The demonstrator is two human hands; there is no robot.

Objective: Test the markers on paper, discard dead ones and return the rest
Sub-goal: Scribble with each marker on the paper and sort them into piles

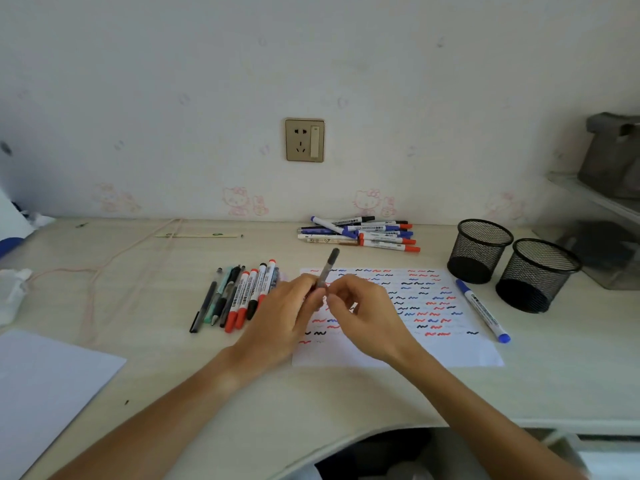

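Note:
A grey pen (329, 266) stands almost upright above the test paper (433, 348), which is covered with red, blue and black squiggles. My left hand (282, 317) grips its lower barrel; my right hand (363, 315) pinches it from the other side. A row of markers and pens (239, 296) lies left of the paper. A pile of markers (367, 233) lies by the wall behind the paper. One blue marker (483, 310) rests at the paper's right edge.
Two black mesh cups (479, 251) (536, 275) stand right of the paper. A blank sheet (45, 386) lies at front left, a crumpled tissue (14, 292) and a cord (104, 268) further left. A wall socket (304, 140) sits above the desk. Shelving (602, 209) stands at right.

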